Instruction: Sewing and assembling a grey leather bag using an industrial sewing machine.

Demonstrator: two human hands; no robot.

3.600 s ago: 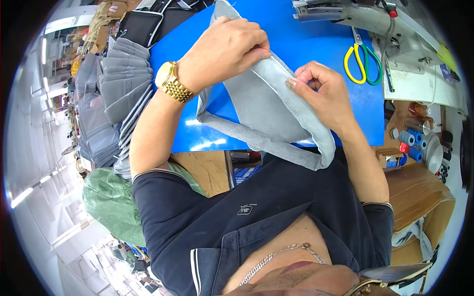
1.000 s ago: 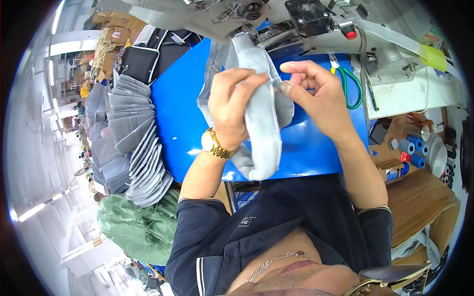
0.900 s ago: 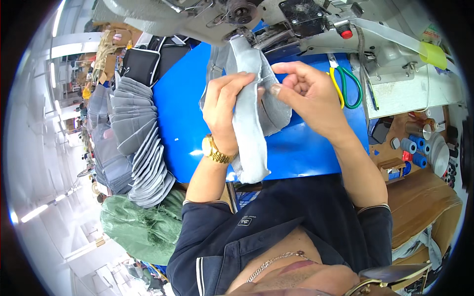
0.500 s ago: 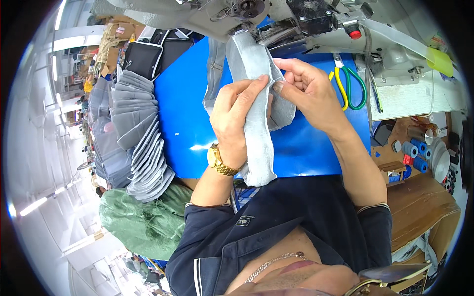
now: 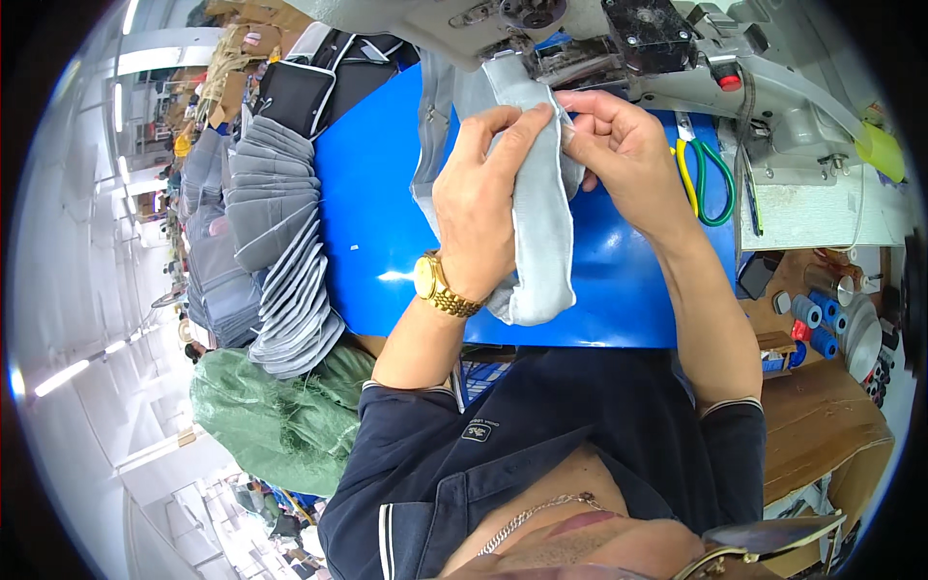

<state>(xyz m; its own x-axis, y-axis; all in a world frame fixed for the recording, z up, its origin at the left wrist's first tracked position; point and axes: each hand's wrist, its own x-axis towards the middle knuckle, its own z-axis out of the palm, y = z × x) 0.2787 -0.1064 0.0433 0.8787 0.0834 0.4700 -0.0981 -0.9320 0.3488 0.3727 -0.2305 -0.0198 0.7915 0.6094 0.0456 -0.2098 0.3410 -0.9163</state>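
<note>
A long light-grey fabric strip (image 5: 543, 232) runs from beneath the sewing machine (image 5: 580, 43) toward me over a blue work surface (image 5: 377, 242). Its top end lies at the machine's working area. My left hand (image 5: 481, 198) pinches the strip's edge between thumb and fingers, with a gold watch on the wrist. Just to the right, my right hand (image 5: 619, 150) is closed on the same edge, thumb against forefinger. A darker grey fabric band with a zipper (image 5: 432, 126) hangs left of the strip; part of it is hidden behind my left hand.
Stacked grey fabric pieces (image 5: 280, 232) stand along the left edge, above a green sack (image 5: 280, 416). Black bags (image 5: 295, 97) lie at the back left. Scissors (image 5: 713, 184) with yellow and green handles rest at the right. Blue thread spools (image 5: 822, 324) and cardboard (image 5: 822, 425) are farther right.
Both hands have moved slightly up toward the machine along the strip's edge. The strip's near end has lifted and shifted right, and more of it is drawn toward the machine.
</note>
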